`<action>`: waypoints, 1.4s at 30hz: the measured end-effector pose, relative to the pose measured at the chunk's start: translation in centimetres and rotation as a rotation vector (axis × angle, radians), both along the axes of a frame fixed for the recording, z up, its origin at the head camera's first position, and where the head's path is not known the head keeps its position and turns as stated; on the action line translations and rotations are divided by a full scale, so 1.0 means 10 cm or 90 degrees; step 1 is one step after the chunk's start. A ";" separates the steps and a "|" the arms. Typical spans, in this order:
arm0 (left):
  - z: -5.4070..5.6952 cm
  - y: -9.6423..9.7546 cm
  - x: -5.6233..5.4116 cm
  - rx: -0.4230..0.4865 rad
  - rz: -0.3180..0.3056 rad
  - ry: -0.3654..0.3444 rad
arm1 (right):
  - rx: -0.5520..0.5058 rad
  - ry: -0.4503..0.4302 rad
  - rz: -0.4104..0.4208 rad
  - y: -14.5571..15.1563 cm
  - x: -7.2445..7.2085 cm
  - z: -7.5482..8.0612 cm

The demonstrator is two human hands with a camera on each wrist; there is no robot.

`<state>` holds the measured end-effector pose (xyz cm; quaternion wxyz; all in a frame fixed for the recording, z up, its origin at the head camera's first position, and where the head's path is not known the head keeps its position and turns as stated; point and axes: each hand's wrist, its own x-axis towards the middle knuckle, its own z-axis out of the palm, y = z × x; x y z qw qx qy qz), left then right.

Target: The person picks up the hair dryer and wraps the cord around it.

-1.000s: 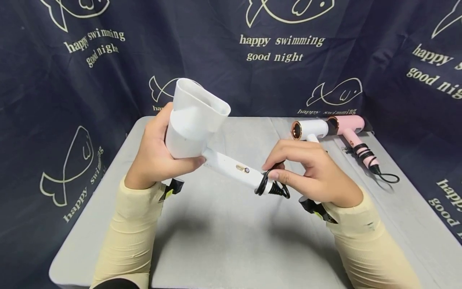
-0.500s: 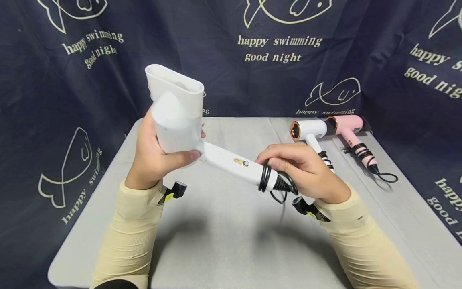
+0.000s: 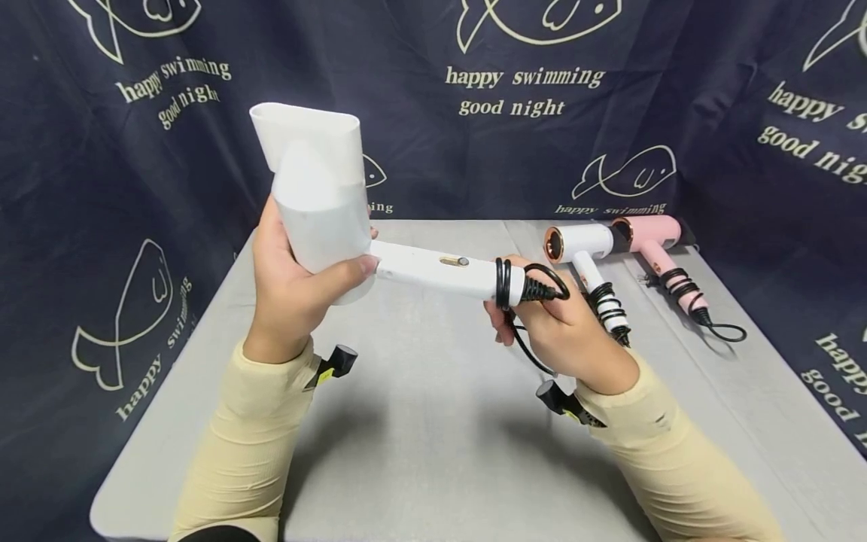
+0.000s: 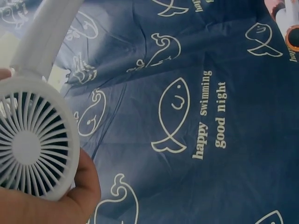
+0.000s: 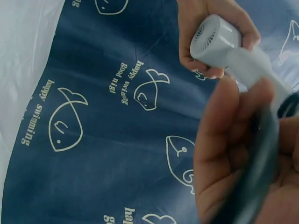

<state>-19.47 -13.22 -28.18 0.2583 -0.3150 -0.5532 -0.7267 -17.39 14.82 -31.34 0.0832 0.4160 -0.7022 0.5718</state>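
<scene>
A white hair dryer (image 3: 321, 226) with a wide flat nozzle is held above the table, nozzle up and handle pointing right. My left hand (image 3: 284, 301) grips it round the barrel, thumb near the handle joint. The left wrist view shows its slotted rear grille (image 4: 28, 144). Black cord (image 3: 503, 282) is wound in a few turns round the handle's end. At that end my right hand (image 3: 569, 339) is partly behind the handle, and its fingers hold the loose cord. In the right wrist view, the cord (image 5: 252, 177) runs blurred across the curled fingers.
At the table's back right lie a second white hair dryer (image 3: 585, 242) and a pink hair dryer (image 3: 653, 233), their black cords wound round the handles. The grey table (image 3: 433, 452) stands before dark blue printed cloth (image 3: 420, 68).
The hair dryer has tipped so its nozzle moved left and up, and its handle now lies nearly level. My right hand has passed under and behind the handle's end with the cord.
</scene>
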 end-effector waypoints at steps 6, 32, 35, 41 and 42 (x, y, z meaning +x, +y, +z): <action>-0.04 0.02 -0.03 0.036 0.074 -0.005 | 0.103 -0.027 -0.069 -0.06 0.06 -0.05; 0.14 0.06 0.06 -0.044 0.270 0.077 | 0.277 0.160 -0.139 -0.08 0.19 -0.02; 0.13 0.05 0.09 -0.089 0.286 0.063 | 0.280 0.165 -0.149 -0.07 0.20 -0.01; 0.06 0.02 0.07 -0.142 0.317 0.047 | 0.283 0.173 -0.163 -0.04 0.20 0.02; 0.04 0.01 0.06 -0.151 0.323 0.046 | 0.284 0.178 -0.167 -0.04 0.20 0.02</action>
